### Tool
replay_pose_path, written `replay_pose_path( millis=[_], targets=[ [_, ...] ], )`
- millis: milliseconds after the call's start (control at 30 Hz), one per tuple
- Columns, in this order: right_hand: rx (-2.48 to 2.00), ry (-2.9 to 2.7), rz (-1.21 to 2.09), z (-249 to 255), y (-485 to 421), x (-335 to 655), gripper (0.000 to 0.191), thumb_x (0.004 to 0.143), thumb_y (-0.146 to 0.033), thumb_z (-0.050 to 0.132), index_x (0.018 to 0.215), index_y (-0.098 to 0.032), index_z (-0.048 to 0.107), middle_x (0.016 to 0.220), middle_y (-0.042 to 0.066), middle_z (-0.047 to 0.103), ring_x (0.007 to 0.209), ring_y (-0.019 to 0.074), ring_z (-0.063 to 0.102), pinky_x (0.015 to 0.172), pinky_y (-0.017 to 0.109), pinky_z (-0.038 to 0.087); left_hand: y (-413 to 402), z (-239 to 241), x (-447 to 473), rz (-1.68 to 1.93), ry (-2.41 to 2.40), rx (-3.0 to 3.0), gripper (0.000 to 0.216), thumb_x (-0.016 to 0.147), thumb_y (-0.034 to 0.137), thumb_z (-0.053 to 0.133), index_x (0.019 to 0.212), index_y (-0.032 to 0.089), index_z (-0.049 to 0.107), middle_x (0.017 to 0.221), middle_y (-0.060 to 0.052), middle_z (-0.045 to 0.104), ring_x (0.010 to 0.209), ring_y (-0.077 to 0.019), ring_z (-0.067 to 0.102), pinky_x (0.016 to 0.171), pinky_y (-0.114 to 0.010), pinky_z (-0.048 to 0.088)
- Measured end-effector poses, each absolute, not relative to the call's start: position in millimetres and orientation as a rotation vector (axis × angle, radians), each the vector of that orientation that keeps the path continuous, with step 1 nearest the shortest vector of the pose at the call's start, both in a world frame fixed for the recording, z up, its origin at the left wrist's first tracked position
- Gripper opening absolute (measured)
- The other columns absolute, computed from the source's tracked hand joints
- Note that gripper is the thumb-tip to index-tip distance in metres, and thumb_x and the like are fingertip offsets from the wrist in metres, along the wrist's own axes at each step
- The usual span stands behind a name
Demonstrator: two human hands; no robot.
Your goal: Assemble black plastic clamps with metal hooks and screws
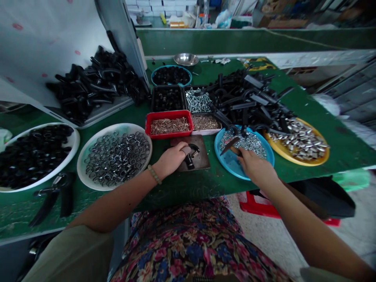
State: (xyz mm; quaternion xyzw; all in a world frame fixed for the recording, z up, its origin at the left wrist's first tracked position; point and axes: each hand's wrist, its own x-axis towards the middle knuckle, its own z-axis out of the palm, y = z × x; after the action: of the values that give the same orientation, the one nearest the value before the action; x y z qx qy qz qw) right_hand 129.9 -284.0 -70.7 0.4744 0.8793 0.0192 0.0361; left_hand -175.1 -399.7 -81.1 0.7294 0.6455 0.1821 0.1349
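Note:
My left hand (pixel 173 158) is closed on a black curved plastic part (pixel 190 161) that lies on a square metal plate (pixel 203 150). A small shiny metal piece (pixel 195 154) shows at that part's curved end. In my right hand (pixel 256 166) is a hammer (pixel 229 145) with a dark, rusty-looking head and a wooden handle, held over the blue plate (pixel 219 156) of small silvery pieces. Just behind the metal plate stand a red tray (pixel 148 135) of copper-coloured pins and a pale tray (pixel 212 132) of small brassy parts.
A white plate (pixel 80 172) of metal rings and another of black parts (pixel 32 152) lie left, near a hand gripper with a spring (pixel 60 192). Black handles heap up at right (pixel 246 98) and in a bin (pixel 100 82). A yellow plate (pixel 308 161) holds metal sleeves.

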Motion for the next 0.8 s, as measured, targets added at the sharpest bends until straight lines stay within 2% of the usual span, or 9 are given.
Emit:
replay_pose_path(
  millis=[67,133,200,267,433,533,633,733,800],
  targets=[
    [1.54,2.772,-0.146,-61,-296,120,0.043,0.099,-0.035,0.032,0.133,-0.015,0.049,0.115,0.018,0.067,0.089,0.0299,0.069,0.068,0.039,0.052,-407,-86,-177,0.576,1.863,2.163,0.026,0.095,0.024,0.045,0.113,0.021,0.063,0.122,-0.007,0.06,0.107,-0.0191,0.058,0.1,-0.035,0.046],
    [1.453,2.842,-0.494,-49,-308,104,0.042,0.1,-0.035,0.03,0.134,-0.018,0.047,0.115,0.014,0.068,0.092,0.028,0.07,0.073,0.038,0.053,-415,-89,-179,0.58,1.898,2.219,0.031,0.091,0.028,0.053,0.12,0.022,0.062,0.128,-0.01,0.058,0.121,-0.0253,0.051,0.111,-0.046,0.036],
    [1.274,2.892,-0.779,-40,-317,86,0.04,0.1,-0.035,0.03,0.134,-0.022,0.047,0.118,0.011,0.068,0.096,0.0258,0.069,0.079,0.037,0.054,-422,-91,-179,0.532,1.963,2.218,0.04,0.089,0.031,0.057,0.128,0.026,0.058,0.136,-0.01,0.053,0.129,-0.0292,0.044,0.115,-0.054,0.026],
    [1.184,2.927,-0.894,-37,-322,71,0.04,0.1,-0.036,0.031,0.135,-0.023,0.046,0.123,0.01,0.066,0.101,0.0253,0.068,0.084,0.037,0.053,-427,-91,-179,0.484,2.012,2.184,0.044,0.088,0.032,0.058,0.133,0.03,0.054,0.141,-0.009,0.049,0.133,-0.0303,0.04,0.116,-0.057,0.021],
    [1.189,2.88,-0.872,-36,-324,50,0.038,0.099,-0.033,0.033,0.131,-0.021,0.05,0.117,0.012,0.068,0.099,0.0259,0.069,0.08,0.037,0.053,-428,-94,-180,0.495,2.016,2.145,0.043,0.089,0.03,0.056,0.132,0.032,0.054,0.14,-0.008,0.049,0.133,-0.0281,0.04,0.117,-0.054,0.018],
    [1.176,2.921,-0.908,-30,-328,36,0.042,0.1,-0.034,0.031,0.137,-0.02,0.044,0.12,0.012,0.067,0.103,0.0252,0.067,0.081,0.035,0.052,-424,-97,-181,0.575,2.017,2.067,0.053,0.086,0.031,0.06,0.137,0.024,0.047,0.135,-0.01,0.053,0.131,-0.0276,0.043,0.118,-0.051,0.02],
    [1.118,2.858,-0.847,-27,-330,22,0.043,0.1,-0.033,0.031,0.136,-0.016,0.046,0.106,0.014,0.072,0.09,0.0268,0.07,0.073,0.037,0.052,-422,-97,-183,0.63,2.078,1.941,0.068,0.082,0.033,0.065,0.141,0.015,0.037,0.13,-0.012,0.056,0.127,-0.028,0.047,0.118,-0.049,0.022],
    [1.09,2.865,-0.763,-35,-326,33,0.042,0.1,-0.034,0.031,0.136,-0.019,0.047,0.106,0.012,0.072,0.087,0.025,0.07,0.071,0.035,0.053,-424,-94,-181,0.57,2.052,2.033,0.06,0.084,0.032,0.063,0.139,0.02,0.041,0.134,-0.01,0.054,0.13,-0.0286,0.043,0.118,-0.051,0.02],
    [1.233,2.929,-0.585,-45,-322,58,0.042,0.101,-0.035,0.031,0.139,-0.023,0.044,0.113,0.01,0.07,0.09,0.0234,0.069,0.071,0.033,0.053,-427,-93,-178,0.489,2.023,2.144,0.049,0.089,0.028,0.057,0.136,0.025,0.046,0.136,-0.008,0.052,0.129,-0.0296,0.042,0.114,-0.053,0.026]
  ],
)
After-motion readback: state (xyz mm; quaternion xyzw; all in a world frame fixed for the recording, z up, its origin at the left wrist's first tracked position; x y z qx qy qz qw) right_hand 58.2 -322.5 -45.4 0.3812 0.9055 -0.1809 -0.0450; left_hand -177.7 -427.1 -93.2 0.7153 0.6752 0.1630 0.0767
